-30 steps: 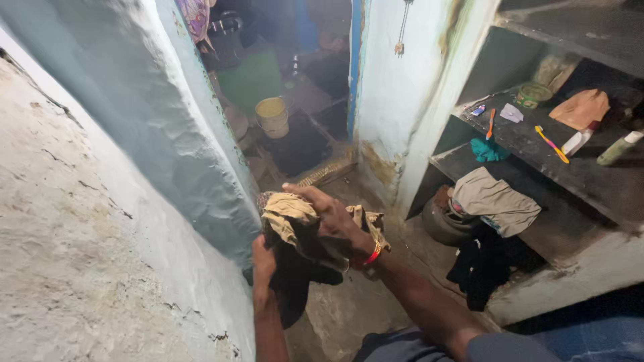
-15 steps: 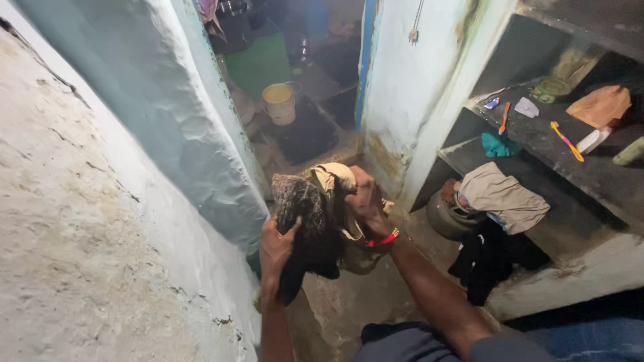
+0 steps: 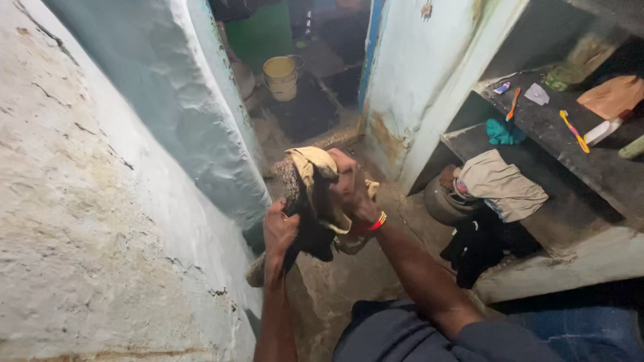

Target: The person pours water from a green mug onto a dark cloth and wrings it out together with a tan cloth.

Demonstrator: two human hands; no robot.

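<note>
Two hands | left hand (image 3: 279, 231) grips cloth bundle (image 3: 310, 201) from below | right hand (image 3: 349, 188) clutches its top

The upper shelf (image 3: 537, 134) is a dark slab in the wall recess on the right. On it lie an orange toothbrush (image 3: 513, 104), a yellow and pink toothbrush (image 3: 574, 131), a small white packet (image 3: 537, 94), an orange cloth (image 3: 614, 97) and a white tube (image 3: 602, 131). The lower shelf (image 3: 570, 208) carries a teal cloth (image 3: 504, 133) near its back and a beige cloth (image 3: 503, 184) that hangs over its front edge. On the floor (image 3: 349, 281) stand a dark round pot (image 3: 443, 204) just beside the lower shelf, a black cloth (image 3: 479, 245) below it, and a yellow bucket (image 3: 282, 77) farther away in the doorway.
</note>
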